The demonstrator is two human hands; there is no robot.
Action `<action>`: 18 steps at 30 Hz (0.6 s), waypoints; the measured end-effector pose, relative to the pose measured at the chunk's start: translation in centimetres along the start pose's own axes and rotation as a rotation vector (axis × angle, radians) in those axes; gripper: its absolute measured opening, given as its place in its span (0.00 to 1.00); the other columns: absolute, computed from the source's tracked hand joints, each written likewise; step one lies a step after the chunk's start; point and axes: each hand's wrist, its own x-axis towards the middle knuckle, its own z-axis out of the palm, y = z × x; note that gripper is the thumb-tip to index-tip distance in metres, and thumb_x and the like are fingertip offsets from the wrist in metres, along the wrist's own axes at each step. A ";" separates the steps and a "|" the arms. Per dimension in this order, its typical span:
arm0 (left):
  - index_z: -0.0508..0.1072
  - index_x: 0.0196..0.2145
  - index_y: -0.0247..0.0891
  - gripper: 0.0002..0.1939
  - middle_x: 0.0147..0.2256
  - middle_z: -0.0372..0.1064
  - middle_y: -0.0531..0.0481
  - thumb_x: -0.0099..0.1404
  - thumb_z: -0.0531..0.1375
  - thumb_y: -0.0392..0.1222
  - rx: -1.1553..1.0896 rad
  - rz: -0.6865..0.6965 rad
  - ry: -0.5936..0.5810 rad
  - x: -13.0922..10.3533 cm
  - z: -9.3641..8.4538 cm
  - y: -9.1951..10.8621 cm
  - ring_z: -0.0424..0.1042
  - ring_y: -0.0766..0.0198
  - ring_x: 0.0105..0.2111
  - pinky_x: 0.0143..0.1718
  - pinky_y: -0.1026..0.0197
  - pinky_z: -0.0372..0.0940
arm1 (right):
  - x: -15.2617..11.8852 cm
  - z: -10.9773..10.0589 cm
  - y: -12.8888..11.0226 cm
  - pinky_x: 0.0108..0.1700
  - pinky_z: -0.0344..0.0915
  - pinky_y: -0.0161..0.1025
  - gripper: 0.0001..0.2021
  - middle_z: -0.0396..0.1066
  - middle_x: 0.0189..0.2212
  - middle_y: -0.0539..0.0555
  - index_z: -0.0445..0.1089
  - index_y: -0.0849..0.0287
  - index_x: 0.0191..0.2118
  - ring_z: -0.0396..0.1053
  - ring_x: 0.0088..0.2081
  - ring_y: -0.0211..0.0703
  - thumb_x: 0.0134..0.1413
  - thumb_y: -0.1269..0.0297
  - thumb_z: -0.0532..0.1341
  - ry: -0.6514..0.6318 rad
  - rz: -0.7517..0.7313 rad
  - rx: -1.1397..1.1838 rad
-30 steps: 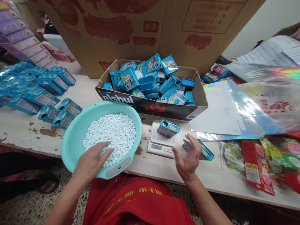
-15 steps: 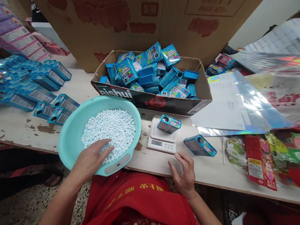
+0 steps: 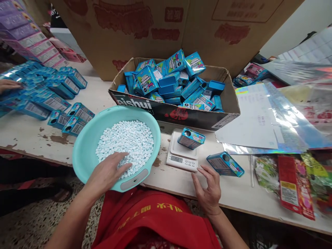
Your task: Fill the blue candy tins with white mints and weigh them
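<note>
My left hand point(image 3: 107, 173) rests over the near side of a turquoise plastic basin point(image 3: 84, 152), its fingertips on small white candies point(image 3: 129, 141). The fingers are apart and hold nothing I can see. On the table edge lies my right hand point(image 3: 209, 190), fingers loosely spread and nothing in them. Just beyond its fingertips stands a white digital scale point(image 3: 181, 162) with a lit display too small to read surely. An open blue tin point(image 3: 191, 139) stands on the scale's plate. Another blue tin point(image 3: 223, 164) with a round opening stands right of the scale.
Behind the basin, a cardboard box point(image 3: 202, 119) holds many blue tins. More tins point(image 3: 59, 86) stand in rows at left, where another person's hand point(image 3: 9, 85) touches them. Right lie paper sheets point(image 3: 249, 121) and candy packets point(image 3: 293, 186). A large carton point(image 3: 160, 20) stands behind.
The view has swung slightly left, so everything sits further right in it. Another person's hand shows more at the left edge. Both my hands keep nearly the same pose.
</note>
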 end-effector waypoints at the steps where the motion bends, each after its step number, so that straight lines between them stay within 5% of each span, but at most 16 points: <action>1: 0.68 0.51 0.42 0.25 0.49 0.69 0.47 0.63 0.49 0.58 -0.006 -0.010 -0.001 0.0 0.0 0.1 0.68 0.54 0.47 0.43 0.58 0.61 | 0.5 0.2 0.0 0.47 0.68 0.51 0.16 0.66 0.43 0.57 0.66 0.57 0.48 0.67 0.46 0.48 0.52 0.71 0.64 0.025 0.010 -0.003; 6: 0.67 0.50 0.44 0.23 0.38 0.72 0.52 0.63 0.49 0.57 -0.040 -0.058 -0.028 -0.1 -0.2 0.3 0.72 0.58 0.37 0.35 0.61 0.60 | 4.1 1.9 -0.1 0.46 0.70 0.50 0.28 0.61 0.49 0.59 0.59 0.55 0.56 0.61 0.52 0.51 0.49 0.67 0.66 0.133 0.109 0.128; 11: 0.68 0.48 0.44 0.22 0.35 0.72 0.53 0.63 0.49 0.58 -0.058 -0.054 0.023 -0.3 -0.2 0.3 0.71 0.60 0.35 0.34 0.62 0.59 | 6.7 3.3 -0.1 0.50 0.67 0.51 0.30 0.57 0.53 0.59 0.57 0.54 0.57 0.59 0.55 0.52 0.49 0.63 0.66 0.174 0.229 0.276; 18: 0.69 0.48 0.44 0.22 0.37 0.73 0.51 0.63 0.49 0.57 -0.086 -0.020 0.054 -0.4 -0.1 0.4 0.72 0.58 0.36 0.36 0.61 0.61 | 8.4 4.4 0.9 0.53 0.62 0.51 0.36 0.62 0.53 0.61 0.57 0.58 0.57 0.63 0.53 0.51 0.42 0.56 0.69 0.024 0.538 0.427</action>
